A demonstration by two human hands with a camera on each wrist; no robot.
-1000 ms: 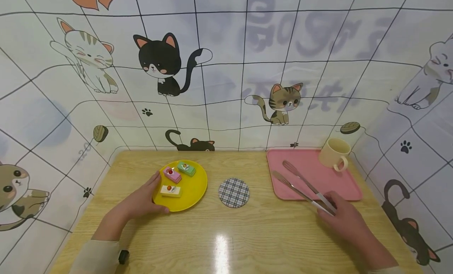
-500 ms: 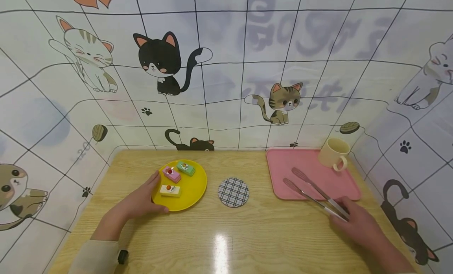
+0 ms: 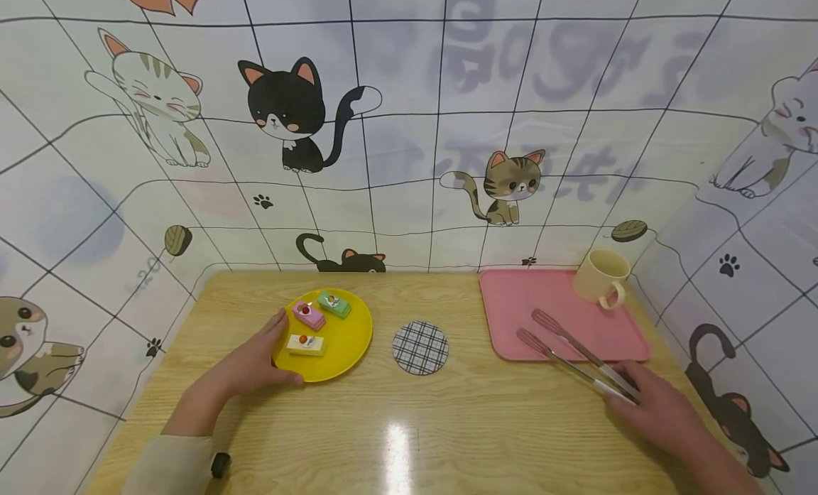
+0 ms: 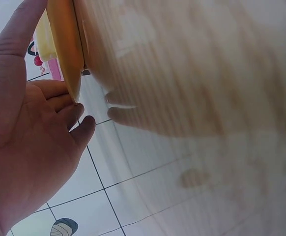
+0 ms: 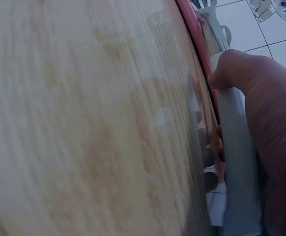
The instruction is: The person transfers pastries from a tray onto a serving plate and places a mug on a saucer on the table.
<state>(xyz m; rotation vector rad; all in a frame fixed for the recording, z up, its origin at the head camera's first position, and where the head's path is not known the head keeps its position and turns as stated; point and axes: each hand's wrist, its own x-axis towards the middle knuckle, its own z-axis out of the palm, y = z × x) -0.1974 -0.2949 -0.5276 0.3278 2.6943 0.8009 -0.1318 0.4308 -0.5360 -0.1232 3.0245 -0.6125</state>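
Note:
At the left in the head view, my left hand (image 3: 252, 360) holds the left edge of a yellow plate (image 3: 350, 339), fingers behind and thumb at the near side. The left wrist view has its fingers curled against the rim. On the plate lie three small toy cake slices: pink (image 3: 313, 317), green (image 3: 339, 307) and cream (image 3: 307, 349). My right hand (image 3: 661, 413) grips the light handles of metal tongs (image 3: 579, 348), thumb along one handle (image 5: 239, 162). The tongs' two tips stand apart, over the front of the pink tray (image 3: 511, 296).
A cream mug (image 3: 597, 276) stands at the tray's back right corner, handle toward the front right. A round checked coaster (image 3: 420, 348) lies between plate and tray on the wooden table (image 3: 447, 424). A cat-print cloth wall (image 3: 396, 147) encloses the back and sides.
My right hand has drawn the tongs to the right and toward me, so their tips sit farther right and nearer. My left hand and the plate have stayed in place.

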